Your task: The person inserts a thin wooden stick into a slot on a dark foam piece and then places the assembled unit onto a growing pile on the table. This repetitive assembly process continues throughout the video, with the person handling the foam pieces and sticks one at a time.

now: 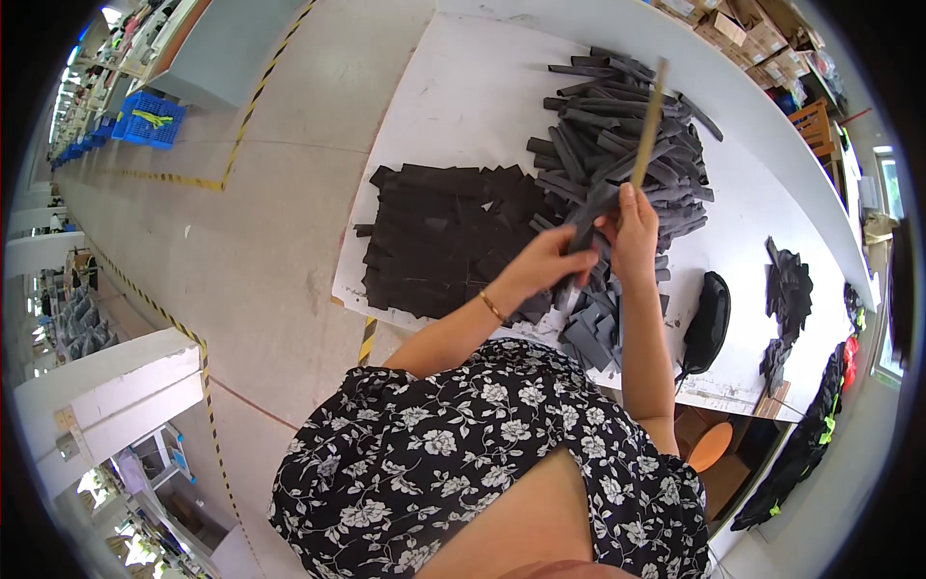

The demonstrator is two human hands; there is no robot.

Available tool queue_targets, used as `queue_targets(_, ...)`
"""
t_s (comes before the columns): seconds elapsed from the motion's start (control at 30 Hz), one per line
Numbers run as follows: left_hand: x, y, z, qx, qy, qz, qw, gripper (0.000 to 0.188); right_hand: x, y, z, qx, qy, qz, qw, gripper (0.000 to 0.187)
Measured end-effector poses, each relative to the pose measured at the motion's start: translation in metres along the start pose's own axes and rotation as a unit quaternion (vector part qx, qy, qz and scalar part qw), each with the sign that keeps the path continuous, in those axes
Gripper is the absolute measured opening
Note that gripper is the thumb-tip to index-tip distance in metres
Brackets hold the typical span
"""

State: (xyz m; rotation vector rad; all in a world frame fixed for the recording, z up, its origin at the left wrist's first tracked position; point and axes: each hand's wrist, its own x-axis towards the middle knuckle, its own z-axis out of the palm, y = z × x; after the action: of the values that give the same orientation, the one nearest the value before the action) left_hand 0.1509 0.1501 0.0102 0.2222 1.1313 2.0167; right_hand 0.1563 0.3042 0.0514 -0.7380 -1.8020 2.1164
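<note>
My left hand (550, 262) is closed round a dark grey fabric strip (585, 230), which runs slantwise between my two hands. My right hand (633, 236) pinches the lower part of a long, thin tan stick (650, 125) that points up and away; its fingers also lie against the strip's upper end. Whether the stick runs inside the strip, I cannot tell. Beyond my hands lies a heap of narrow dark grey fabric tubes (666, 179). To the left, flat black fabric pieces (439, 241) cover the table in overlapping rows. Small grey pieces (593, 333) lie just below my hands.
The white table (463, 96) has a raised wall along its far right side. A black pouch (709, 323) and a small dark fabric pile (788, 294) lie at the right. An orange stool seat (711, 446) shows below the edge. A blue crate (149, 120) stands far left.
</note>
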Motion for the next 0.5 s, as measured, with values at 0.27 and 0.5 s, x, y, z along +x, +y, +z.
queue_targets(0.27, -0.014, -0.076, -0.063, 0.191, 0.008, -0.037, 0.981, 0.020, 0.094, -0.062, -0.124, 0.031, 0.252, -0.148, 0.956, 0.030)
queue_targets(0.5, 0.130, -0.033, -0.154, 0.635, 0.154, 0.248, 0.715, 0.046, 0.084, -0.021, -0.137, -0.348, 0.239, -0.164, 0.891, 0.031)
